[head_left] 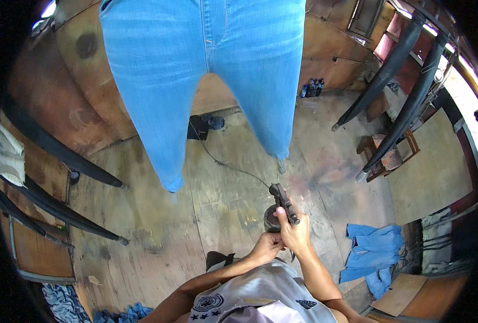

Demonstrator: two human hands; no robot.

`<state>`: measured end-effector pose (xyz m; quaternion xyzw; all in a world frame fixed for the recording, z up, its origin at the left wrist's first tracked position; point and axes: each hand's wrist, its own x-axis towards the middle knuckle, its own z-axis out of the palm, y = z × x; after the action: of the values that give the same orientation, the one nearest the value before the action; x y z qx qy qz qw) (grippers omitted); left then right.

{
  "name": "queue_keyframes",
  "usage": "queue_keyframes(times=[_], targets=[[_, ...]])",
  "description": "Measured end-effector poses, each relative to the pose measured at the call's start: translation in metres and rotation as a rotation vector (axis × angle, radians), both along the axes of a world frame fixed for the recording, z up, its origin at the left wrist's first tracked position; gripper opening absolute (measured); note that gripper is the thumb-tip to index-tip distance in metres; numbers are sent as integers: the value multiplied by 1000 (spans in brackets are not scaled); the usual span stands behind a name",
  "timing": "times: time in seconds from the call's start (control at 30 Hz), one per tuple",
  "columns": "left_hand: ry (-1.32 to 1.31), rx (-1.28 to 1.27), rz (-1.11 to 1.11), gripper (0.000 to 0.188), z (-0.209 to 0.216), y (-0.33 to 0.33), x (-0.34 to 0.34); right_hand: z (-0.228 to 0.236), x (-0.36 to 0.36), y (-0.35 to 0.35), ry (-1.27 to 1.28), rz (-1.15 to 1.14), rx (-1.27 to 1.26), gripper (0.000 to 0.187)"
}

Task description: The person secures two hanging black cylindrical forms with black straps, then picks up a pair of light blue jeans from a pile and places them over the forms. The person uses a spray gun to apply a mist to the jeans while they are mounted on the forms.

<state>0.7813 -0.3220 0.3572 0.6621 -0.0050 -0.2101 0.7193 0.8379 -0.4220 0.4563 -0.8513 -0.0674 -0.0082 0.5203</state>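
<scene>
My right hand (295,232) is wrapped round a dark spray gun (283,199) in front of my body. A round, dark cup (271,219) hangs on the gun's left side. Just below it, my left hand (267,248) is closed, its fingertips pressed together beside my right wrist; what they hold is hidden. Light blue jeans (206,43) hang ahead of me, legs filled out and ends narrowed. The gun's tip lies below the right leg end, apart from it. A thin hose (225,163) runs from near the gun toward the far floor.
Long black tube-shaped forms (61,148) hang at the left, and similar ones (381,75) at the right. A small wooden chair (387,153) stands at the right. Folded blue jeans (372,253) lie lower right. Several bottles (312,88) stand by the far wall.
</scene>
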Motion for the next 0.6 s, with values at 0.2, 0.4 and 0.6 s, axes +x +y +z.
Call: queue_keyframes(times=[0.2,0.4,0.6], targets=[[-164,26,-320,15,42,42,19,3,-11,12,6,-152,-8,53],[-724,337,-322,26,191,179,67,24,-22,35,8,-310,27,50],[-1895,310,798,26,401,283,164,96,-20,62,-511,-311,294,54]])
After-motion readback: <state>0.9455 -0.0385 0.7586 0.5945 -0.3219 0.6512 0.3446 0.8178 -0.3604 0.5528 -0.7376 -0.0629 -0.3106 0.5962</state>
